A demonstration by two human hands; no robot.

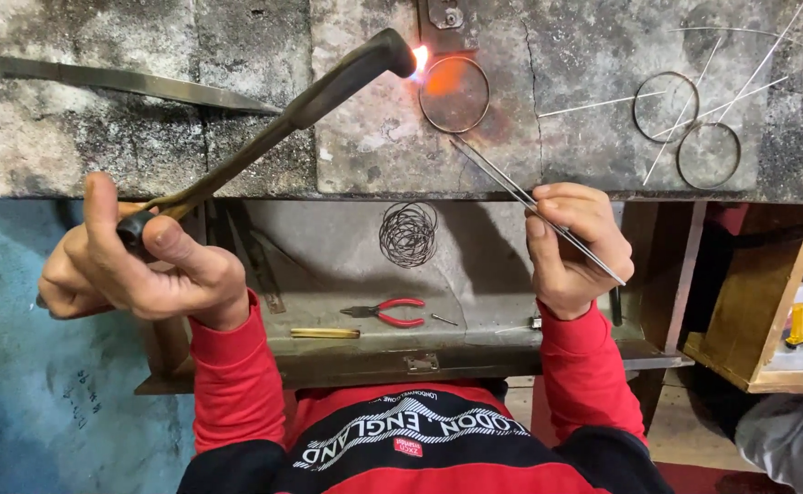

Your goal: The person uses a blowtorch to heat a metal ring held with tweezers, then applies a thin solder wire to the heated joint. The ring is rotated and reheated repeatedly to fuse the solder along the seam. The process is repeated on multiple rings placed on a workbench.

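My left hand [136, 261] grips the handle of a long torch [319, 91] that slants up to the right. Its tip burns with a small flame [420, 59] at the upper left rim of a thin wire ring [455, 94], and the stone glows orange there. My right hand [577, 245] holds slim metal tweezers [511, 183], whose points reach toward the lower edge of that ring. The ring lies flat on a scorched grey stone slab [374, 137].
Two more wire rings [665, 107] and loose thin wires [603, 102] lie at the slab's right. A long flat metal bar [136, 82] rests at upper left. In the tray below sit a wire coil [408, 234], red-handled pliers [388, 312] and a brass rod [325, 333].
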